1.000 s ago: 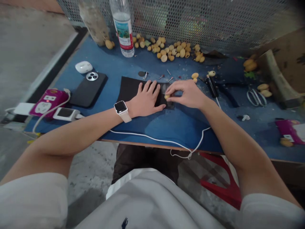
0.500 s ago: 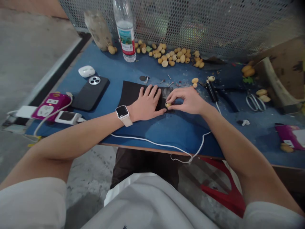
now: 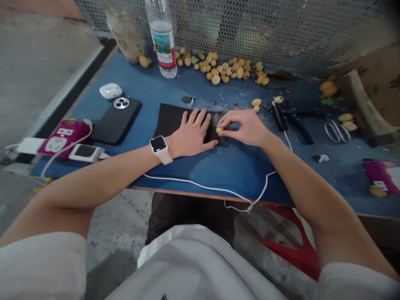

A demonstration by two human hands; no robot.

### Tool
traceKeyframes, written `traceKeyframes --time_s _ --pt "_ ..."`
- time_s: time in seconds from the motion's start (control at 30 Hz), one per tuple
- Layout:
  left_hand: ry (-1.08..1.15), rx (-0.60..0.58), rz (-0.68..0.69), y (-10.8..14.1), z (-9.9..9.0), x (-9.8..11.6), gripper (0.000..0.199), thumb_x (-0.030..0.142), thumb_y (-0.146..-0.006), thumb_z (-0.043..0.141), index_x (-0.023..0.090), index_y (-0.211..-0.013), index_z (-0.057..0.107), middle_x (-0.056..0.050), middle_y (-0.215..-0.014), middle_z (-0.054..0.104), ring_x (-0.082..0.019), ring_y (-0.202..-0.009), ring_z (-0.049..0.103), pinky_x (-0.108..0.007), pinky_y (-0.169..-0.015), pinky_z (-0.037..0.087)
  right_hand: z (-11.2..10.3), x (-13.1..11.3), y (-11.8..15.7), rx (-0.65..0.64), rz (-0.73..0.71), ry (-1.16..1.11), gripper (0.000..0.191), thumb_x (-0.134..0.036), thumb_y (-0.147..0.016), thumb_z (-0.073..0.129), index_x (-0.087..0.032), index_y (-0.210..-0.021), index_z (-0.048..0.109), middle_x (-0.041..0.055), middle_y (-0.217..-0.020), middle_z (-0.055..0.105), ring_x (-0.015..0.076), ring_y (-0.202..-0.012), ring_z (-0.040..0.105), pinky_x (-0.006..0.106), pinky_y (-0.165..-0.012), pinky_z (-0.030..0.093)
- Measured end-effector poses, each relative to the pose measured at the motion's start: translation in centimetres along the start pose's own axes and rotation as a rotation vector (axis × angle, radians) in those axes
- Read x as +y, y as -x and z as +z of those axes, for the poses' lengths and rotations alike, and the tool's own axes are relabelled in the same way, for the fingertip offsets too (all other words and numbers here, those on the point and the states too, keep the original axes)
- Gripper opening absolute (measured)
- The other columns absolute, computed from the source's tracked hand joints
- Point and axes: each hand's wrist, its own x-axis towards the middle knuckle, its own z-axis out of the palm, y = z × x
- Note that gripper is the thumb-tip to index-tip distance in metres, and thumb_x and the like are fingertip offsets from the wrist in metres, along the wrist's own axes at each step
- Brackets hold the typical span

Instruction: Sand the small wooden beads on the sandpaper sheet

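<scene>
My left hand (image 3: 193, 132) lies flat with fingers spread on a black sheet of sandpaper (image 3: 170, 118), pressing it to the blue table. Between the thumb and fingers of my right hand (image 3: 245, 127) is a small pale-yellow gourd (image 3: 220, 130), low over the sheet's right part. That part looks greyish and scuffed. Whether the gourd touches the surface is hard to see. Just beyond the sheet lie a dark disc (image 3: 186, 100) and several small metal bits (image 3: 224, 107). A black pen-like tool (image 3: 278, 118) with a white cable rests right of my right hand.
Many small gourds (image 3: 239, 73) lie along the mesh panel, beside a water bottle (image 3: 164, 50). To the left are a phone (image 3: 117, 123), an earbud case (image 3: 110, 91) and a purple power strip (image 3: 64, 137). Pliers (image 3: 301, 129), scissors (image 3: 337, 130) and a cardboard box (image 3: 375, 91) are at right.
My right hand has moved the gourd slightly away from me across the sandpaper. My left hand keeps its place on the sheet. The whole view has shifted a little.
</scene>
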Motion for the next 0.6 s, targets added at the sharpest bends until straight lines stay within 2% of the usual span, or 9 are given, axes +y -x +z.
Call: traceKeyframes --time_s 0.13,0.3,0.37,0.53,0.6 --pt "0.001 0.010 0.000 -0.1 0.1 -0.2 0.109 0.079 -0.120 0.053 -0.002 -0.192 0.039 -0.039 -0.199 0.032 -0.064 -0.186 0.028 -0.089 -0.146 0.023 0.4 0.7 -0.5 0.122 0.037 0.051 0.016 -0.043 -0.101 0.092 -0.029 -0.099 0.085 0.0077 -0.110 0.090 0.0330 -0.098 0.084 0.056 -0.097 0.070" --pt "0.009 0.009 -0.004 0.0 0.1 -0.1 0.108 0.077 -0.119 0.058 -0.001 -0.192 0.039 -0.038 -0.199 0.032 -0.064 -0.186 0.028 -0.090 -0.146 0.023 -0.4 -0.7 0.2 -0.050 0.006 0.003 0.020 -0.044 -0.097 0.097 -0.029 -0.094 0.086 0.0056 -0.104 0.091 0.0312 -0.094 0.085 0.053 -0.097 0.069" --pt "0.015 0.021 0.000 0.0 0.2 -0.2 0.107 0.078 -0.119 0.058 0.002 -0.193 0.040 -0.037 -0.199 0.033 -0.063 -0.186 0.029 -0.089 -0.146 0.024 -0.5 -0.8 0.2 -0.072 0.005 -0.016 0.021 -0.046 -0.098 0.097 -0.029 -0.092 0.086 0.0057 -0.103 0.091 0.0312 -0.094 0.085 0.053 -0.097 0.069" --pt "0.016 0.020 0.005 0.0 0.2 -0.3 0.107 0.078 -0.120 0.056 0.003 -0.194 0.039 -0.036 -0.199 0.033 -0.064 -0.186 0.028 -0.090 -0.146 0.023 0.4 0.4 -0.5 0.084 0.073 0.015 0.019 -0.048 -0.103 0.093 -0.029 -0.101 0.087 0.0079 -0.111 0.090 0.0348 -0.101 0.084 0.061 -0.104 0.070" --pt "0.009 0.010 -0.003 0.0 0.1 -0.2 0.108 0.078 -0.120 0.055 0.002 -0.194 0.038 -0.037 -0.200 0.032 -0.063 -0.186 0.028 -0.089 -0.146 0.023 0.3 0.3 -0.6 0.074 0.086 0.010 0.021 -0.050 -0.103 0.093 -0.030 -0.102 0.087 0.0079 -0.111 0.090 0.0352 -0.101 0.084 0.064 -0.105 0.070"
